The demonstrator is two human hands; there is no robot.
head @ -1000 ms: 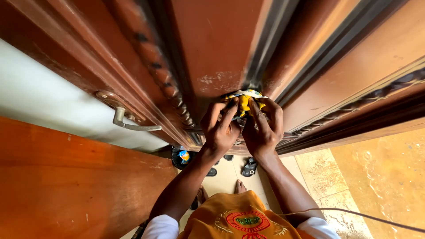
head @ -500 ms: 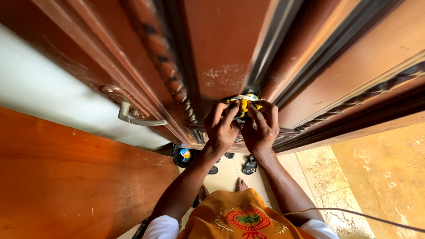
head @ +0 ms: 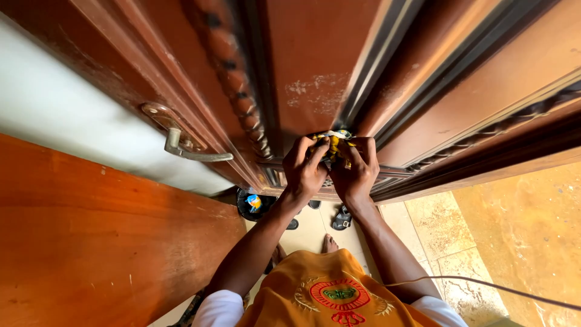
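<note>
- At the edge of the wooden door (head: 315,66), both hands are raised together against the woodwork, seen from above by the head camera.
- A small yellow and white object (head: 334,145) is held between the two hands, pressed close to the door edge; its exact kind cannot be told, as most of it is hidden by the fingers.
- The left hand (head: 304,171) is closed around the left side of the object, with the fingers curled over it and the thumb up near its top.
- The right hand (head: 357,172) is closed on the right side of the object, its fingers bent inward and touching those of the left hand.
- The grip of each hand is tight; no open gap is seen between fingers and object.
- A metal lever handle (head: 190,150) is mounted on the door to the left of the hands, well apart from them.
- A carved rope-like moulding (head: 239,100) runs down the door just left of the hands.
- Below the forearms, an orange garment (head: 327,290) with a round emblem is seen.
- A bare foot (head: 329,243) and sandals (head: 342,218) are seen on the tiled floor (head: 448,242) far below.
- A thin cable (head: 484,284) crosses the lower right of the view.
</note>
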